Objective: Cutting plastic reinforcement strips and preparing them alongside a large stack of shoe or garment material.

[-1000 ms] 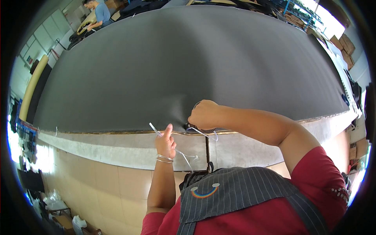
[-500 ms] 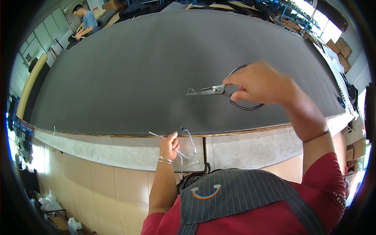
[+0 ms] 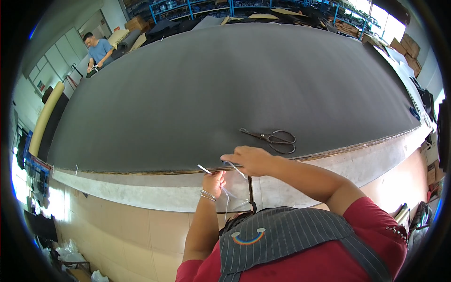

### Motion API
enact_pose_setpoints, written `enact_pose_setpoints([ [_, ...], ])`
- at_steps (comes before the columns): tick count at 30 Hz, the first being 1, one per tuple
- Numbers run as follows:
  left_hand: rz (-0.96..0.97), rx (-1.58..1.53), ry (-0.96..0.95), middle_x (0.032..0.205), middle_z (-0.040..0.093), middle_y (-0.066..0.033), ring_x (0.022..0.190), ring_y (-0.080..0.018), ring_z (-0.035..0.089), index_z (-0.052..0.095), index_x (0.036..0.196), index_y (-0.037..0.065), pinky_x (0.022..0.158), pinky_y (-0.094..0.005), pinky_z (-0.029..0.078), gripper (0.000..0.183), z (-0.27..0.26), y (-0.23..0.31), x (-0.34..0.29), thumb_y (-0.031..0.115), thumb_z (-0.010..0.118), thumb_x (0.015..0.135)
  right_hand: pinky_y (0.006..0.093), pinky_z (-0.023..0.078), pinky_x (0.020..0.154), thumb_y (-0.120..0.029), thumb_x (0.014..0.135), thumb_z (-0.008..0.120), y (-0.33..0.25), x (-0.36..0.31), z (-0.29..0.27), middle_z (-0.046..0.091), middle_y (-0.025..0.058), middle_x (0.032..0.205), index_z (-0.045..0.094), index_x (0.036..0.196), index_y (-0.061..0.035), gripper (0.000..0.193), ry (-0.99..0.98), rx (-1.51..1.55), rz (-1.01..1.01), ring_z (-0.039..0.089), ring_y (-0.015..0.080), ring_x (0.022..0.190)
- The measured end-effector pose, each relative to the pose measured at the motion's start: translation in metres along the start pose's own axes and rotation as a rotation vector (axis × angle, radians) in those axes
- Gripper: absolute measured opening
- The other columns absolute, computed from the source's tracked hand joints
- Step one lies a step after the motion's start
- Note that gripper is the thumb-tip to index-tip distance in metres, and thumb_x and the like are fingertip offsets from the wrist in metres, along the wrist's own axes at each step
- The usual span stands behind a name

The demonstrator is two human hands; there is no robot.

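My left hand (image 3: 213,183) is closed round a thin white strip at the near edge of the dark grey sheet material (image 3: 188,94). One end of this strip (image 3: 203,168) pokes up past my fingers, and pale lengths trail below them. Just right of it, my right hand (image 3: 252,160) bends over the edge, its fingertips closed by a small dark spot in the material. A white, partly see-through length (image 3: 237,170) runs down from those fingertips; exactly how they grip it is partly hidden. Metal scissors (image 3: 270,137) lie on the sheet beyond my right hand, blades pointing left.
A whitish table edge (image 3: 141,190) runs along the near side. At the far left a person in a blue shirt (image 3: 98,49) handles something. A yellow roll (image 3: 47,117) leans at the left. Blue shelving (image 3: 211,7) stands behind, with cardboard boxes (image 3: 410,47) at the right.
My right hand has put the scissors down on the sheet and come down and left to the strip by my left hand. My left hand keeps its hold on the strip.
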State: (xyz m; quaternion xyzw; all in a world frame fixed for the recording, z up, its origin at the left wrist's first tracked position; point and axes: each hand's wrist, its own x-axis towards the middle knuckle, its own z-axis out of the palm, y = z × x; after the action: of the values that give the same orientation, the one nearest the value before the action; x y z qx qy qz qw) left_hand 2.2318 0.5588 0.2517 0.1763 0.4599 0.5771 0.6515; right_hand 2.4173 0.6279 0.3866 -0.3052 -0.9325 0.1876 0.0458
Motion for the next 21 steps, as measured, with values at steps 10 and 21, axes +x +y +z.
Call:
enact_pose_setpoints([
  [10, 0.252, 1.166, -0.189, 0.074, 0.059, -0.0062, 0.055, -0.014, 0.053, 0.064, 0.091, 0.006, 0.056, -0.0263, 0.045, 0.014, -0.014, 0.0, -0.056, 0.017, 0.057, 0.087, 0.0365, 0.046, 0.073, -0.024, 0.085, 0.057, 0.025, 0.023, 0.037, 0.062, 0.011, 0.084, 0.063, 0.093, -0.005, 0.022, 0.062, 0.59, 0.186, 0.059, 0.0268, 0.081],
  [21, 0.615, 0.776, -0.073, 0.092, 0.057, -0.0035, 0.066, -0.0094, 0.048, 0.055, 0.11, 0.005, 0.059, -0.0242, 0.042, 0.025, 0.013, 0.013, -0.019, 0.015, 0.058, 0.087, 0.036, 0.047, 0.074, -0.015, 0.083, 0.057, 0.009, 0.015, 0.039, 0.064, 0.0116, 0.086, 0.063, 0.09, -0.0043, 0.015, 0.294, 0.629, -0.041, 0.061, 0.0274, 0.082],
])
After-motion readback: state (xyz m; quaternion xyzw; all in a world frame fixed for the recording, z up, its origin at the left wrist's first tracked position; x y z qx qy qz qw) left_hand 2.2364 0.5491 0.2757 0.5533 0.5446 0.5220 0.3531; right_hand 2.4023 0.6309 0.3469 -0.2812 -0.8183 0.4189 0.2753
